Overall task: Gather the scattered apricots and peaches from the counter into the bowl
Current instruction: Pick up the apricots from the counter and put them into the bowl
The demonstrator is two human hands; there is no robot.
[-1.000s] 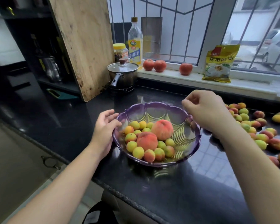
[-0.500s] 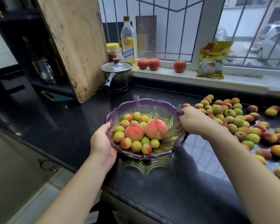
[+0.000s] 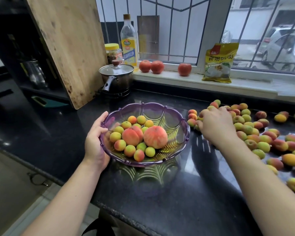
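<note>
A purple see-through bowl (image 3: 160, 111) stands on the black counter and holds two peaches (image 3: 155, 137) and several small apricots (image 3: 120, 145). My left hand (image 3: 94, 142) grips the bowl's left rim, thumb over the edge. Right of the bowl, several apricots (image 3: 260, 138) lie scattered over the counter. My right hand (image 3: 215, 126) rests palm down on the near edge of that pile, fingers spread over the fruit; what lies under the fingers is hidden.
A lidded steel pot (image 3: 117, 79) and a leaning wooden board (image 3: 66, 45) stand behind the bowl. The windowsill holds three tomatoes (image 3: 151, 66), a bottle (image 3: 129, 41), a jar (image 3: 113, 52) and a yellow packet (image 3: 219, 63). The counter edge (image 3: 143, 223) runs close in front.
My right hand left the bowl's right rim and moved right onto the scattered apricots. My left hand went from touching the bowl's side to gripping its rim.
</note>
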